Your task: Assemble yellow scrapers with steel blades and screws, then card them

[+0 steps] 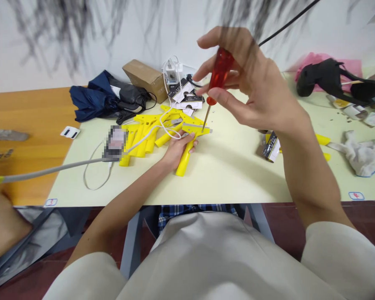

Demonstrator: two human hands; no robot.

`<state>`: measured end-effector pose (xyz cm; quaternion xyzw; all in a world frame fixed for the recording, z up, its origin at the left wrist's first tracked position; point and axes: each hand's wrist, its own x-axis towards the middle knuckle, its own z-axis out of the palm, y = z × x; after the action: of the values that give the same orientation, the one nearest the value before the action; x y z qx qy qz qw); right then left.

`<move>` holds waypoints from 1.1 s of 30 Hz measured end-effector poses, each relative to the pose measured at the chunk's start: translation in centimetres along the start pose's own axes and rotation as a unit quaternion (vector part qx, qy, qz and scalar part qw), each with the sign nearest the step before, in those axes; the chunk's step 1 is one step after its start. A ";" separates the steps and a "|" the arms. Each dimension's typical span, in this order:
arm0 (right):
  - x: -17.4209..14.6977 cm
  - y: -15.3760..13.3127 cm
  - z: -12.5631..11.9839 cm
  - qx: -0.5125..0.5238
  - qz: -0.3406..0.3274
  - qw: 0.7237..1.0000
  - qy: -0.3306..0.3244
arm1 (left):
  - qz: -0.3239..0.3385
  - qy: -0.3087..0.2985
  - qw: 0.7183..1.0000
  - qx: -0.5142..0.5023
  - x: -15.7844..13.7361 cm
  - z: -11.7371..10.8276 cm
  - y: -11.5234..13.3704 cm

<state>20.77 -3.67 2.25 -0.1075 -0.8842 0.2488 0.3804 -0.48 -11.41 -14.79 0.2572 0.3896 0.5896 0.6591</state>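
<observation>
My right hand point(253, 83) grips a screwdriver with a clear red handle point(220, 71), thumb against its lower end and the fingers loosely around it. Its thin shaft slants down, and the tip meets the head of a yellow scraper point(184, 160). Around that scraper, just below the head, my left hand point(176, 152) is closed, its handle pointing down toward the table's front edge. Several more yellow scrapers point(140, 133) lie in a group to the left of my left hand, some partly hidden by a white cable point(150, 132).
A phone point(115, 143) with a cable lies left on the pale table point(231, 179). Behind are a dark blue umbrella point(90, 98), a cardboard box point(145, 79) and printed black-and-white packets point(189, 101). Right of my forearm lie crumpled tissue point(359, 154) and a black strapped object point(325, 79).
</observation>
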 end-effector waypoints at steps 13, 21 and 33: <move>0.2 0.6 -0.4 0.009 -0.008 1.000 -0.002 | 0.001 -0.010 1.000 -0.004 0.2 -0.3 -0.2; 0.1 0.5 -0.8 0.013 -0.013 1.000 -0.023 | 0.002 -0.008 1.000 -0.007 0.2 -0.5 -0.2; 0.2 0.4 -0.9 -0.025 0.017 0.999 -0.022 | 0.002 0.003 1.000 -0.004 0.0 -0.2 0.0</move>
<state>21.31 -2.94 2.65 -0.1267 -0.8963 0.2352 0.3540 -0.61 -11.43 -14.88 0.2530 0.3886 0.5932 0.6581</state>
